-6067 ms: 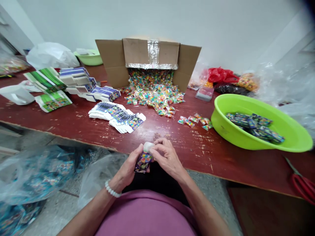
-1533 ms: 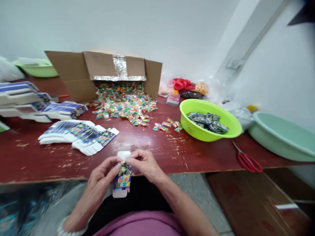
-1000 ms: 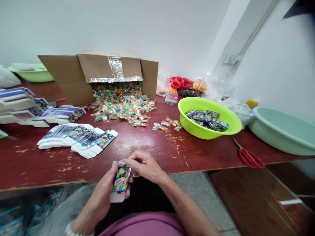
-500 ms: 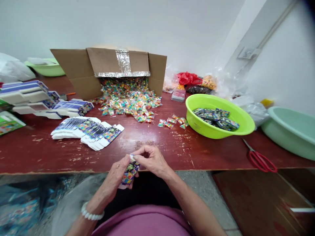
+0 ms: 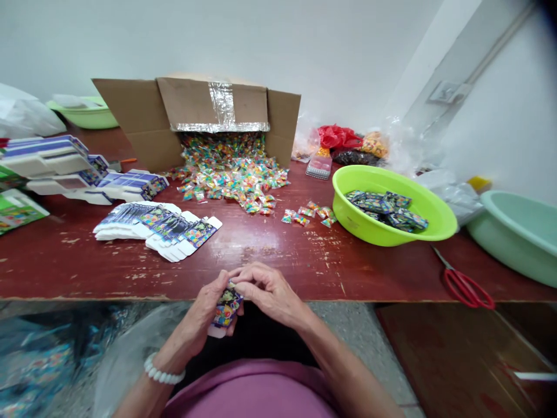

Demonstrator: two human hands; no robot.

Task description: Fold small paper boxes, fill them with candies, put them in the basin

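Just in front of the table's near edge, my left hand (image 5: 206,310) grips a small printed candy box (image 5: 226,306), dark with bright colours. Its white flap sticks out at the lower end. My right hand (image 5: 270,290) has its fingers closed at the box's top end, which they partly cover. Flattened boxes of the same print lie in a fanned stack (image 5: 161,226) beyond my left hand. Small wrapped candies (image 5: 239,180) spill from an open cardboard carton (image 5: 213,104), and several more candies (image 5: 308,213) lie apart to the right.
A lime-green basin (image 5: 394,232) holds dark printed packs. Red-handled scissors (image 5: 467,288) lie at the right, partly over the table edge. Beyond them stands a pale green basin (image 5: 517,232). More flat boxes (image 5: 65,168) are piled at the left, with plastic bags (image 5: 339,137) along the wall.
The white flap at the box's top end no longer stands up in view; my right fingers have folded over that end. The view has shifted slightly.
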